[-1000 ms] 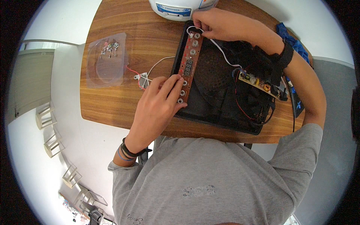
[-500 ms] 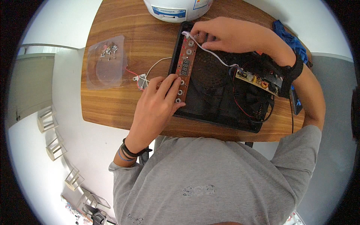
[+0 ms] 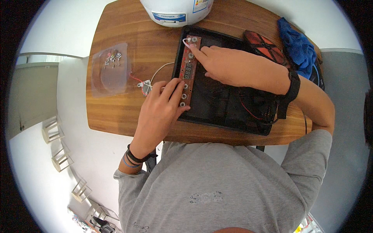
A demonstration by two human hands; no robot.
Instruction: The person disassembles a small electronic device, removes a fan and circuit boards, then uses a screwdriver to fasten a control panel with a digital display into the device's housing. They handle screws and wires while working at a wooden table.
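A black opened appliance housing [image 3: 217, 97] lies on the wooden table [image 3: 116, 112]. Along its left edge sits a narrow red control circuit board [image 3: 189, 68] with round buttons and a small display. My left hand [image 3: 161, 108] rests on the board's near end, fingers spread and pressing it. My right hand [image 3: 225, 64] reaches across the housing, its fingertips on the board's far end beside a white wire [image 3: 185, 42]. Neither hand holds a tool.
A clear plastic bag [image 3: 110, 70] with small screws lies at the table's left. A small connector [image 3: 146, 86] on red and white wires lies beside the housing. A white rice cooker [image 3: 176, 9] stands at the far edge. A red coil disc [image 3: 266, 44] and blue cloth [image 3: 297, 46] lie right.
My right hand has slid down from the board's far tip onto its upper part. The view has shifted, with the right forearm now covering the housing's inside. The left hand stays put.
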